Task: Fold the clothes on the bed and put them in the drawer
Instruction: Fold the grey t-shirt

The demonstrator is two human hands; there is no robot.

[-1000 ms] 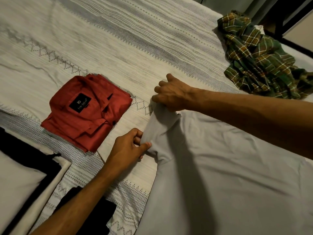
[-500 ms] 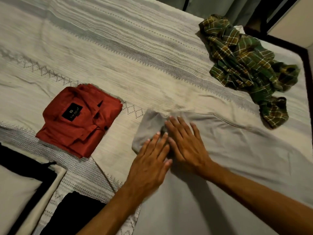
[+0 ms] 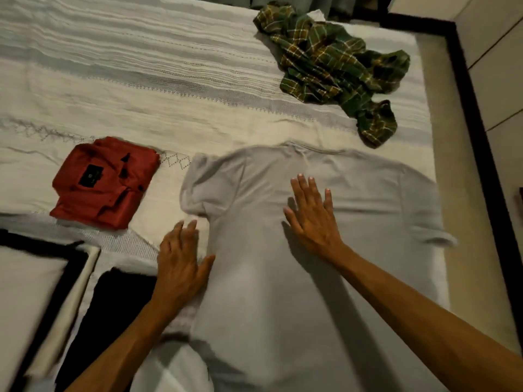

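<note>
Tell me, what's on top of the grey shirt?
The right hand lies flat on the grey shirt. The left hand rests at its edge. Under the shirt is the bed; that covered part is hidden.

T-shirt (image 3: 325,264) spread flat on the bed (image 3: 141,80). Folded shirt (image 3: 106,182) at its 9 o'clock, crumpled shirt (image 3: 334,63) at 12, well apart.

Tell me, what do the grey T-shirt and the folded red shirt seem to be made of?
Grey T-shirt: probably soft matte cotton knit; it lies limp with shallow creases and no shine. Folded red shirt: likely a smoother woven fabric; it shows a faint sheen and crisp fold edges.
</note>
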